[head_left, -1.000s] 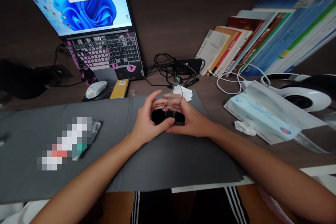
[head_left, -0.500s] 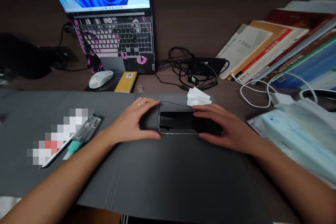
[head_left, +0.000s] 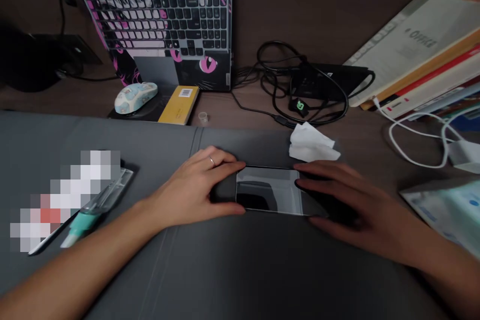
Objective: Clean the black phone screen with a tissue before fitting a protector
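Here, your left hand (head_left: 198,187) and right hand (head_left: 360,205), grips parted to its width, hold the phone (head_left: 268,191) by its long edges, flat on the mat (head_left: 243,265); keep fingertip pressure light and even.

The clear sheet (head_left: 269,178) — raised before — has come down onto the phone (head_left: 258,199).

The light was dim and soft, the wall (head_left: 285,5) sinking toward black at the upper left, and the right hand (head_left: 360,205) looked darker and more smeared than the left hand (head_left: 195,190). Pale glare lay across the glossy phone (head_left: 288,190), broken by a dark reflection, while the white tissue (head_left: 313,144) stood out bright. Wide-angle stretching pulled at the books (head_left: 435,80), the pack (head_left: 450,205) at the right edge appeared soft, and coarse pixel blocks (head_left: 67,195) masked the left.
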Motion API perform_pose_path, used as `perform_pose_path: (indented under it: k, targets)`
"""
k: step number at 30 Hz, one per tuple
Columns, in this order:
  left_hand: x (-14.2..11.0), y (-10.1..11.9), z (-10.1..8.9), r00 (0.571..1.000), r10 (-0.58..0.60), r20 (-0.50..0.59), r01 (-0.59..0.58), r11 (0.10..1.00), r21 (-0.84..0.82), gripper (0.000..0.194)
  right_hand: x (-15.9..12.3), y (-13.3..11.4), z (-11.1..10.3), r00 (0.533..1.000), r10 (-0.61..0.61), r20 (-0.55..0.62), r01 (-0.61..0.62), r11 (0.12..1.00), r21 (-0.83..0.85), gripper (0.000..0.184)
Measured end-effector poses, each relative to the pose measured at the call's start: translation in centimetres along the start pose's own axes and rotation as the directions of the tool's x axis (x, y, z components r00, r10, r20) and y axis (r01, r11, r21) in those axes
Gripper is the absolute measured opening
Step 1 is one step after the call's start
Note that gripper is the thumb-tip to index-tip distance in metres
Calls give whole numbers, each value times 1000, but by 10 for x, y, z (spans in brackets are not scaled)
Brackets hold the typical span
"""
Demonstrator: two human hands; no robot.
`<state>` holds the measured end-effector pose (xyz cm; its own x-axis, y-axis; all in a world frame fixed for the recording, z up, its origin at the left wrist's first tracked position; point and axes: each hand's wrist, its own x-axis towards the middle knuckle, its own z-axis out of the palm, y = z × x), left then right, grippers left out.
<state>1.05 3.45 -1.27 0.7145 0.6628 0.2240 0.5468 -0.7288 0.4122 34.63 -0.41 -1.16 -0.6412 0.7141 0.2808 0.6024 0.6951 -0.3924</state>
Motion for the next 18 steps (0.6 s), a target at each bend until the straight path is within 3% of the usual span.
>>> perform_pose_path:
  k: [18]
  targets:
    - [5,1,0,998,-42,47,43,999,-14,65,-1,2,-1,996,68,62,-66,997,-28,52]
